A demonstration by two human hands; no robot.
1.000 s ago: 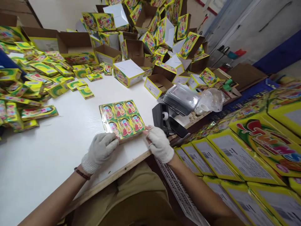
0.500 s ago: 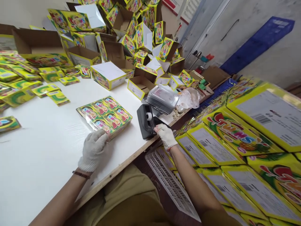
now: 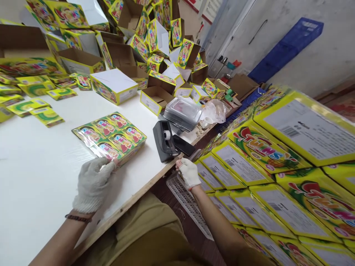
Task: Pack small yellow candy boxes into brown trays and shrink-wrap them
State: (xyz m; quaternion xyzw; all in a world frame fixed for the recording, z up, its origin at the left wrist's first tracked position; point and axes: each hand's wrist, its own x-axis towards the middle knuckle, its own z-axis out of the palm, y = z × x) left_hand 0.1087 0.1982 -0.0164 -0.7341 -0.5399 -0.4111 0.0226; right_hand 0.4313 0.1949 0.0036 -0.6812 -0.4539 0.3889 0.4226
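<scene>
A clear-wrapped pack of small yellow-green boxes [image 3: 115,135] with cartoon figures on top lies on the white table. My left hand [image 3: 93,183], in a white fingerless glove, is closed on its near corner, thumb and fingers against the edge. To the pack's right stands a black tape dispenser [image 3: 161,142] with a roll of tape [image 3: 166,135] in it. Just off the table edge, below the dispenser, is my right hand [image 3: 190,173], gloved alike. Its thumb and fingers are pinched together, on what looks like a small piece of clear tape, hard to see.
A dark phone-like slab [image 3: 183,145] lies behind the dispenser, near clear plastic trays [image 3: 183,112]. Open display cartons [image 3: 156,98] are heaped at the back. Loose small packs [image 3: 48,114] lie at left. Stacked full cartons [image 3: 257,147] rise at right, by a white crate [image 3: 188,207].
My right hand has come away from the dispenser's cutting end, down towards me past the table edge. My left hand still holds the pack's corner. The view has shifted slightly right.
</scene>
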